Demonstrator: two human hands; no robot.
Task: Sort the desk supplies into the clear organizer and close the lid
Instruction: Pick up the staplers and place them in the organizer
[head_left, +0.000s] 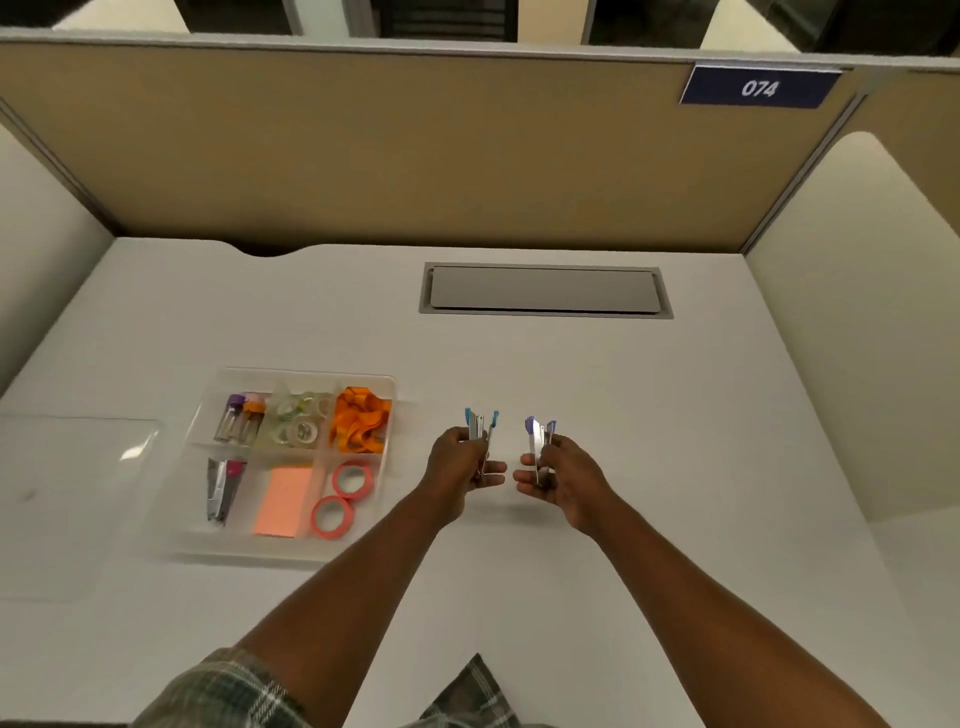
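While the left hand (462, 462) grips a blue-tipped stapler (480, 431) and the right hand (558, 475) grips a purple-tipped stapler (539, 441), both are held upright above the desk (623, 395), just right of the clear organizer (291, 553). Its back compartments hold small bottles (240, 418), clear tape rolls (297, 426) and orange ribbon (361, 418); its front ones hold another stapler (221, 488), a pink notepad (284, 500) and two pink tape rolls (343, 499). Left of it lies the lid (78, 467), faint and hard to trace.
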